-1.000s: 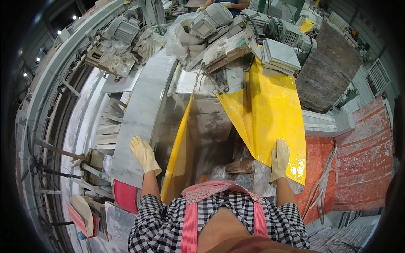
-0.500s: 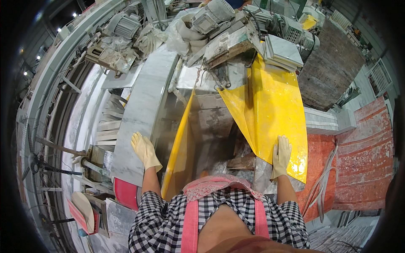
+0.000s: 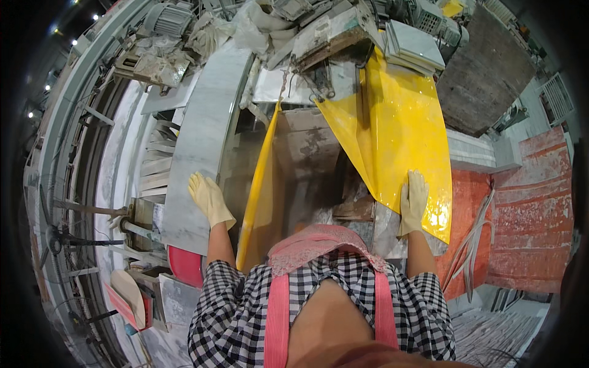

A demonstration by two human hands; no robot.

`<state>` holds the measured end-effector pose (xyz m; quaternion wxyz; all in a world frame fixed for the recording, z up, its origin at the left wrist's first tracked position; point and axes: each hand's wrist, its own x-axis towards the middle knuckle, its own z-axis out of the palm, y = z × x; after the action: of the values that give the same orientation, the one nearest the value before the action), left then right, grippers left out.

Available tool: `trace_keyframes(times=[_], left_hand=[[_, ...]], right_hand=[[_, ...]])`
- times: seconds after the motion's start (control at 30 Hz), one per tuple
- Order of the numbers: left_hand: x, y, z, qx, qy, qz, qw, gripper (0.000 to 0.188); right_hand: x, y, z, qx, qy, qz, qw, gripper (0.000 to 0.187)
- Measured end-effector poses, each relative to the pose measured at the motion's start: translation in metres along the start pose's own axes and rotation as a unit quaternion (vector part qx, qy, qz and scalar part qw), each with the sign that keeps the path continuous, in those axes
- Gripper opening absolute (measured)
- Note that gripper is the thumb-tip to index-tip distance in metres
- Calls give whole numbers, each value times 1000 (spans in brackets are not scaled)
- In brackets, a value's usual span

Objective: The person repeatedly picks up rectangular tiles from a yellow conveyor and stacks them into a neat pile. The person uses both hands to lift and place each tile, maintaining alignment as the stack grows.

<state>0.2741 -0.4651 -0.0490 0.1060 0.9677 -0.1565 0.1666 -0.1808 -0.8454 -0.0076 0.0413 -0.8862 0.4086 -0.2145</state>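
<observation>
Cream rubber gloves cover both of my hands. My left hand point(image 3: 210, 199) lies flat on a long grey-veined white marble slab point(image 3: 205, 122), its fingers stretched out and holding nothing. On the other side, my right hand point(image 3: 414, 199) rests with fingers extended on a wet, glossy yellow sheet point(image 3: 408, 129). This sheet drapes over a surface to my right, and its pointed flap hangs toward the middle. Between my hands, a narrow yellow strip point(image 3: 261, 184) hangs beside a dark gap.
A dirty metal machine point(image 3: 328, 40) stands ahead, beside stacked pale tiles point(image 3: 414, 46). A red basin point(image 3: 185, 265) sits below the slab at left. Orange-red sheeting point(image 3: 527, 208) and loose grey straps point(image 3: 472, 245) lie at right. A fan point(image 3: 52, 239) stands far left.
The whole view has tilted, so the scene sits higher in the picture. Both hands stay in place, the left on the marble slab and the right on the yellow sheet.
</observation>
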Motion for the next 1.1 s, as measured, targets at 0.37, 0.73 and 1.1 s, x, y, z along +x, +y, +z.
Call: trace_keyframes(times=[0.37,0.73,1.1], left_hand=[[5,-4,8,0,11,2,1000,49],[34,-227,0,-129,-245,-251,927,103],[46,-231,-64,-10,-375,-251,892,87]], right_hand=[[8,2,5,27,66,-18,997,43],[5,2,4,14,60,8,998,45],[5,1,-3,13,42,22,999,43]])
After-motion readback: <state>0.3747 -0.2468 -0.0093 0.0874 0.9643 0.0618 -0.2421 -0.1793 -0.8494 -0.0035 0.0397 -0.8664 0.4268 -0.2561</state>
